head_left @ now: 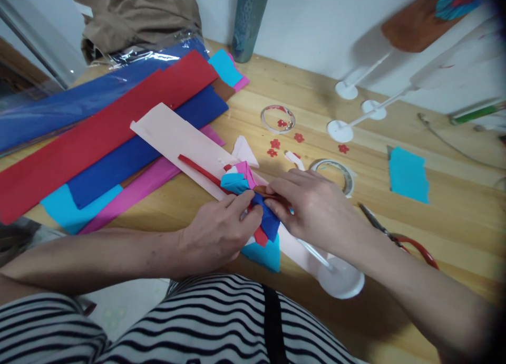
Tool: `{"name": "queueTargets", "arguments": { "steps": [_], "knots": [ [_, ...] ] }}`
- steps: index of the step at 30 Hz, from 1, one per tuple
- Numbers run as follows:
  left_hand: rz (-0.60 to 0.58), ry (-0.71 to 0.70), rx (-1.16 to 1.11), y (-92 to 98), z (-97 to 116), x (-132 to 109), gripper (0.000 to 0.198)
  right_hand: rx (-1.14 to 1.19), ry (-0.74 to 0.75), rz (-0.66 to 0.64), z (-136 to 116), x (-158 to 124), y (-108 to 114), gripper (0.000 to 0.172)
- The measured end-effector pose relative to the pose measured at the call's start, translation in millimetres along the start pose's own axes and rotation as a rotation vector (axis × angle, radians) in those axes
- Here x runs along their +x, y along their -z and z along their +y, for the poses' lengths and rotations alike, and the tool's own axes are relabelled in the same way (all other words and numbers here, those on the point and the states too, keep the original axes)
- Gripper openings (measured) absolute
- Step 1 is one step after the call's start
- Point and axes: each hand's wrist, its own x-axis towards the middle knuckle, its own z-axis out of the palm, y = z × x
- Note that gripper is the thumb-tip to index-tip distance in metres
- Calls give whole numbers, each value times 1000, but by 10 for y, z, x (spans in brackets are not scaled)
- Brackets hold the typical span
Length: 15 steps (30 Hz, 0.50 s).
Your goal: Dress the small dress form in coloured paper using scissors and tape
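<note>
A bundle of coloured crepe paper (237,182) in light blue, pink, brown, dark blue and red lies between my hands, over a long pale pink strip (169,132). My left hand (221,229) is closed, pinching the bundle from the near side. On the other side my right hand (316,206) is closed, thumb and fingers pinching the brown crepe paper. A white stick with a round base (340,278) sticks out below my right hand; its upper end is hidden. A light blue piece (264,254) hangs below the bundle.
Strips of red (106,137) and dark blue crepe paper (150,145) pile up at left. Several small red paper flowers (299,137), a tape roll (336,174), a clear ring (278,119), scissors (391,235) and a blue piece (409,174) lie beyond. White stands (340,131) line the wall.
</note>
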Motion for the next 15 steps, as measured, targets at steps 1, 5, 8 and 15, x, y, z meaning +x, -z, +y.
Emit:
{"name": "queueTargets", "arguments": {
  "steps": [1, 5, 8, 15],
  "knots": [
    [5, -3, -10, 3, -7, 2, 35, -7, 0, -1, -2, 2, 1, 13],
    [66, -38, 13, 2, -37, 0, 28, -21, 0, 3, -7, 10, 14, 14],
    [95, -53, 46, -7, -48, -3, 26, -25, 11, 15, -7, 8, 18, 16],
    [168, -69, 65, -17, -48, 7, 24, 82, -8, 82, -12, -20, -11, 22]
  ]
}}
